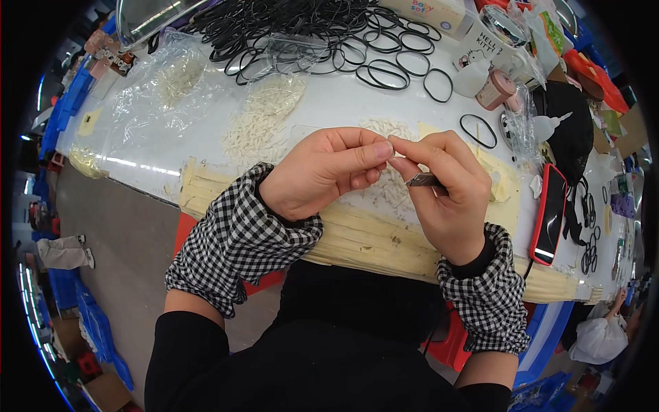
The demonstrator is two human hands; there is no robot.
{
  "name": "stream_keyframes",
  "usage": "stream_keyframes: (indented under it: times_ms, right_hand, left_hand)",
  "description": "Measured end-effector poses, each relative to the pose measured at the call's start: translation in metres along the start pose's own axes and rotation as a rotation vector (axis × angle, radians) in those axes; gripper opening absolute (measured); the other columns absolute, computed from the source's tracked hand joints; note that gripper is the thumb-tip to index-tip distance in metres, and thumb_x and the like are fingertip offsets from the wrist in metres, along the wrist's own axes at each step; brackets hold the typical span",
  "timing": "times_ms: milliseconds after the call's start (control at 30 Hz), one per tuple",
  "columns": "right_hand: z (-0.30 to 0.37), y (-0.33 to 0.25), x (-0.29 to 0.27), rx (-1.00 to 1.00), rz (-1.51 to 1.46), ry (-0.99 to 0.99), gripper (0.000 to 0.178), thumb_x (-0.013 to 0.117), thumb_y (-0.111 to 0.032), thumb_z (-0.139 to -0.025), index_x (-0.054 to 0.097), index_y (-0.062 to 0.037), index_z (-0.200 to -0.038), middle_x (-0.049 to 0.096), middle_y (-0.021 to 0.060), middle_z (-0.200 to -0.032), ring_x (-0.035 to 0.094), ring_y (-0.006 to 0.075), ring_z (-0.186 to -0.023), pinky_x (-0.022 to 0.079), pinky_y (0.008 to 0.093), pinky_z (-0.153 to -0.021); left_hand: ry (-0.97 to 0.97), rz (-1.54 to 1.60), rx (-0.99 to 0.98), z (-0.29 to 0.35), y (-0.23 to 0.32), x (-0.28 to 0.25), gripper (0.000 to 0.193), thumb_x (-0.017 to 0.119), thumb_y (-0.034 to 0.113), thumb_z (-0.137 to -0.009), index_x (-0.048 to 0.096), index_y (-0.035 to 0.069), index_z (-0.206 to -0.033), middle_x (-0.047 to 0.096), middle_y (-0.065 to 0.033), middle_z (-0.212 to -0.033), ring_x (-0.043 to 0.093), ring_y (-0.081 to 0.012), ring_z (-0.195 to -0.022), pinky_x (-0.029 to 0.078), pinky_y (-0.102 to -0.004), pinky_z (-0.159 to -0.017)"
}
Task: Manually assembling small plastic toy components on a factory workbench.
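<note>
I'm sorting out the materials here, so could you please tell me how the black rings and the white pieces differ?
Colour: the black rings are dark, the white pieces pale. Size and shape: the rings are wide loops; the pieces are small slivers. Place: most rings lie toward the table's far side; the pieces lie nearer the left hand and right hand. Both are numerous.

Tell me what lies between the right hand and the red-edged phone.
In the head view, a pale yellow patch on the table lies beside the right hand, then a strip of white tabletop before the phone.
</note>
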State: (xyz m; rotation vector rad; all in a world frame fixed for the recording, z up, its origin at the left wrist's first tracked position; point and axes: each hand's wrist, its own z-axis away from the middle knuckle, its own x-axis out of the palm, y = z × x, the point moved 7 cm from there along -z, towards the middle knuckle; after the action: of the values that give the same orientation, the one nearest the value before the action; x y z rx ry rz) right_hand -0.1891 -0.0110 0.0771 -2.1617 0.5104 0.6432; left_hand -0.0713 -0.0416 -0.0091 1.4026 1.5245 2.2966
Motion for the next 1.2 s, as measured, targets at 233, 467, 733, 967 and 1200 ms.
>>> stream_keyframes:
  times_ms: [233,467,733,967,1200]
  right_hand:
    - [-0.006,-0.005,-0.002,0.001,0.168,-0.036,0.02,0.071,-0.019,-0.081,0.061,-0.004,-0.09,0.059,0.0075,-0.077,0.06,0.0196,-0.062,0.046,0.0285,-0.051]
    - [0.001,0.006,0.003,0.01,0.348,-0.088,0.034,0.068,-0.037,-0.083,0.052,-0.0068,-0.076,0.054,0.0047,-0.064,0.056,0.0221,-0.054,0.041,0.0322,-0.045]
    - [0.002,0.007,0.005,0.032,0.334,-0.115,0.035,0.067,-0.038,-0.084,0.051,-0.0074,-0.076,0.052,0.0057,-0.062,0.054,0.0238,-0.052,0.04,0.0337,-0.045]
    - [0.002,0.005,0.006,0.044,0.34,-0.158,0.034,0.066,-0.037,-0.085,0.052,-0.0084,-0.075,0.05,0.0051,-0.059,0.053,0.0239,-0.051,0.039,0.0345,-0.045]
    - [0.003,0.005,0.006,0.043,0.33,-0.155,0.033,0.065,-0.036,-0.085,0.052,-0.0086,-0.074,0.05,0.005,-0.059,0.053,0.0239,-0.051,0.039,0.0344,-0.044]
  left_hand:
    - [-0.038,0.113,0.016,-0.001,0.002,0.001,0.016,0.058,0.021,-0.095,0.06,0.005,-0.098,0.058,0.0034,-0.085,0.053,-0.0057,-0.077,0.044,-0.0189,-0.072]
    - [-0.081,0.141,0.008,0.0,0.0,0.005,0.012,0.057,0.019,-0.096,0.058,0.007,-0.098,0.058,0.0031,-0.087,0.054,-0.006,-0.079,0.045,-0.0189,-0.074]
    - [-0.11,0.134,0.008,0.0,0.0,0.006,0.012,0.056,0.018,-0.096,0.056,0.006,-0.097,0.056,0.002,-0.088,0.051,-0.0063,-0.078,0.043,-0.0189,-0.072]
    - [-0.111,0.105,0.01,0.002,0.001,0.006,0.014,0.055,0.019,-0.096,0.055,0.005,-0.097,0.054,0.0014,-0.088,0.047,-0.0062,-0.076,0.041,-0.0183,-0.069]
    - [-0.105,0.091,0.016,0.002,0.002,0.007,0.015,0.053,0.019,-0.097,0.053,0.004,-0.097,0.053,0.0004,-0.089,0.044,-0.0058,-0.075,0.039,-0.0179,-0.067]
